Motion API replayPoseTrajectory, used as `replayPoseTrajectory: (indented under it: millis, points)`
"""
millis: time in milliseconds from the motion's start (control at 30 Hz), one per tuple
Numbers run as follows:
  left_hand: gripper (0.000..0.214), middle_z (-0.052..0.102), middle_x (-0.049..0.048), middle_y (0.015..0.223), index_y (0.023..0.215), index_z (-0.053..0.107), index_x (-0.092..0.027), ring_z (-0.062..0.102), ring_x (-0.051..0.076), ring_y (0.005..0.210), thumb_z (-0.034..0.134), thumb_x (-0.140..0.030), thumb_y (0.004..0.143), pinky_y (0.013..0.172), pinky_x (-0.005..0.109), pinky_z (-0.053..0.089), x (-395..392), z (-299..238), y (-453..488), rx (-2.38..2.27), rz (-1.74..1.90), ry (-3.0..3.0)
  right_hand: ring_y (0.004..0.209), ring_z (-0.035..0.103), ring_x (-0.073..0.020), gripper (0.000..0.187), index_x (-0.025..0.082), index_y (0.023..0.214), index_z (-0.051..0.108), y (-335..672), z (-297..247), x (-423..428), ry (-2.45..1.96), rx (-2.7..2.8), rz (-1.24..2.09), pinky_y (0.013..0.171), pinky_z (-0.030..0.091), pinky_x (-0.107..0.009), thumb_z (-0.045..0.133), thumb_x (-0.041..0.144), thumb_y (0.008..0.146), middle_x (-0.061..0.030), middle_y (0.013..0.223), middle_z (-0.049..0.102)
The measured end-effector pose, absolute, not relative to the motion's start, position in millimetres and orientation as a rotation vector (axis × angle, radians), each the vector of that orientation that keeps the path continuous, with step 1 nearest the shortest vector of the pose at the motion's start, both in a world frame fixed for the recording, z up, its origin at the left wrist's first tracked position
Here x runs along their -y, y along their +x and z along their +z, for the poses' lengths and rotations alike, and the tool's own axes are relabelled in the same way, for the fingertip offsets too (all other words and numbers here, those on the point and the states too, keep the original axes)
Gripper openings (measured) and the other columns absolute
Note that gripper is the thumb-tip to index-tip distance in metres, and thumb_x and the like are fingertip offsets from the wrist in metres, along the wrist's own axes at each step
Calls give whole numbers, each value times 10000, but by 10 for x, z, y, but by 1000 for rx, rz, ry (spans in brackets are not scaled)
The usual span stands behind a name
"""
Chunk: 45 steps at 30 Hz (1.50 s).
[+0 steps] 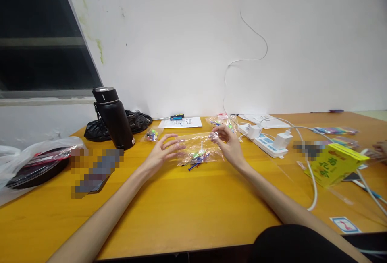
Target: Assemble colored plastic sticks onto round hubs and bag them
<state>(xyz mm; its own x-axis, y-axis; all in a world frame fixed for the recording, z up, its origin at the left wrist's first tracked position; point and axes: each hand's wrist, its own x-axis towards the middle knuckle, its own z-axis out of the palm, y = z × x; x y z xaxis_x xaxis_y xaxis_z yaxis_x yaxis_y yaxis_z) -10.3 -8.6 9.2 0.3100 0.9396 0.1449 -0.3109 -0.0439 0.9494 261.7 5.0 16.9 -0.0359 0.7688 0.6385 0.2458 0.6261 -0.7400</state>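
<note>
- Together, our hands work a clear plastic bag (201, 150) of small coloured pins, right of the black flask (114, 117) on the tabletop (187, 210).
- Our right hand (231, 144) pinches the bag's top corner.
- Our left hand (163, 150) rests fingers spread, loose against its left edge.

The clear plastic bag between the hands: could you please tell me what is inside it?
The clear bag holds small coloured sticks, green, blue and red. Their exact kind and number cannot be made out through the crinkled plastic.

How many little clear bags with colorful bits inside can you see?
3: one clear bag between both hands, one small bag beside the black bottle, one bag near the wall. Others may be hidden at right.
</note>
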Motion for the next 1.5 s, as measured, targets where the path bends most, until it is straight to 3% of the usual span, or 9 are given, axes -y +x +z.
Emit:
replayPoseTrajectory:
  millis: [333,533,667,800,1000,1100,1200,1367,1500]
  points:
    - [538,678,112,1314,1221,508,-284,729,252,1039,822,-307,785,910,396,564,81,80,-101,-746,1257,1297,855,646,-190,108,218,951,620,2598,208,-18,-885,1593,439,784,524,-324,630,322,919,-44,936,671]
    - [304,618,108,1396,1072,689,-225,699,285,1114,788,-322,801,941,385,552,95,118,-100,-787,1269,1486,870,652,-202,131,226,963,605,2603,177,-43,-903,1604,501,758,542,-335,642,337,903,-47,969,671]
    - [577,599,117,1414,1289,658,-278,667,317,1163,821,-227,737,886,387,580,104,109,-105,-786,1166,1523,928,651,-211,145,234,992,600,2618,160,-80,-897,1601,511,781,552,-345,635,343,904,-55,1004,666]
    - [676,474,110,1539,1327,624,-308,650,337,1187,832,-181,696,898,417,585,51,81,-152,-745,1190,1492,917,678,-210,353,256,1197,524,2627,121,-141,-920,1602,672,769,576,-354,641,360,881,-41,980,677]
    - [720,330,85,1621,1405,508,-354,583,311,1281,806,-262,757,1096,466,455,-35,32,-217,-860,1329,1545,819,729,-206,368,235,1124,528,2609,70,-167,-945,1586,888,738,606,-360,678,406,835,-36,902,717]
    - [724,269,82,1645,1458,424,-350,371,332,1458,758,-352,815,1174,502,343,56,52,-141,-1047,1414,1708,824,732,-205,351,231,1093,549,2602,43,-172,-933,1594,878,756,615,-370,687,423,833,-40,895,723]
    - [852,277,104,1639,1499,388,-306,213,338,1523,807,-361,760,1249,514,147,199,118,-18,-1120,1451,2121,837,730,-202,326,230,1069,571,2595,4,-185,-937,1627,825,791,615,-378,690,421,833,-39,900,728]
    - [947,376,113,1587,1503,418,-295,228,375,1506,859,-340,667,1256,535,37,295,167,87,-1016,1352,2362,847,727,-199,293,236,1086,606,2563,-7,-154,-896,1749,903,810,612,-381,692,405,863,-38,927,742]
    - [956,492,104,1490,1517,400,-312,363,377,1422,845,-305,671,1245,548,29,247,86,20,-1043,1208,2438,906,729,-206,290,225,1116,638,2536,22,-109,-852,1846,954,870,595,-390,685,395,885,-50,968,750]
